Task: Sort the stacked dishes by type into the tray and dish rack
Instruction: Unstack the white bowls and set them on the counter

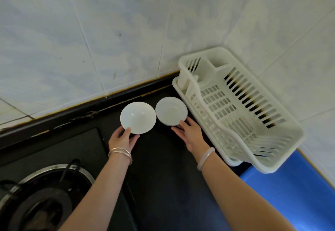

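Currently, two round white ceramic bowls sit side by side on the black worktop (pixel 163 162), close to its far edge. The left white bowl (pixel 138 116) is gripped at its near rim by the left hand (pixel 122 139), thumb over the rim, fingers beneath. The right white bowl (pixel 171 110) is pinched at its near rim by the right hand (pixel 190 133); whether more dishes lie under it cannot be told. Just right of this bowl, the slotted white plastic dish rack (pixel 201 112) stands in a white plastic tray (pixel 176 85), set in the corner of the pale tiled wall (pixel 108 31). A round black gas burner (pixel 45 194) occupies the near left. A blue surface (pixel 290 194) lies at the near right.
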### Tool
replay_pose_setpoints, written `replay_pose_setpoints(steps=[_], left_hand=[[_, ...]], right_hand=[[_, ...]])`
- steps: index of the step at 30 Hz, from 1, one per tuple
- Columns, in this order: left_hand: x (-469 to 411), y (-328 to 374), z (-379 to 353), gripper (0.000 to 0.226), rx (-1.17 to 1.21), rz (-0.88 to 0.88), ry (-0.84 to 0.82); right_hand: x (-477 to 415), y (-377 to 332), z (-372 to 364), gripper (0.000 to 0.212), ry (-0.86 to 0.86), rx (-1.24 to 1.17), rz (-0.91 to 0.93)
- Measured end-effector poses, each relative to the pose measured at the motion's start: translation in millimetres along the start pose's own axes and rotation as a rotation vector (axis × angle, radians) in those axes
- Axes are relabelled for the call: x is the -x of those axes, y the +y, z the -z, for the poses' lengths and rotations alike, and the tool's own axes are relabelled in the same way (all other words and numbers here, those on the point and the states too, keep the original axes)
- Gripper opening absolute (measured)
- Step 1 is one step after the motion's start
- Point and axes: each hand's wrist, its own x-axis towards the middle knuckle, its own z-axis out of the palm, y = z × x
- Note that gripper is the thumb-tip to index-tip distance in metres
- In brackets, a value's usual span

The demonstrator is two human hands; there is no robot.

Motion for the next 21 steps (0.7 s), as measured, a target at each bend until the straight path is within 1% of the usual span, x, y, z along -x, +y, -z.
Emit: replay_pose_setpoints(steps=[3, 10, 21], left_hand=[[0, 1, -5, 0.035, 0.027, 0.003, 0.050], [-6, 11, -15, 0.036, 0.087, -0.005, 0.096], [-12, 19, -27, 0.039, 0.161, -0.051, 0.091]], right_hand=[[-4, -4, -10, 0.048, 0.003, -0.007, 0.022], [-22, -15, -39, 0.047, -0.005, 0.000, 0.029], [-40, -19, -61, 0.044, -0.016, 0.021, 0.052]])
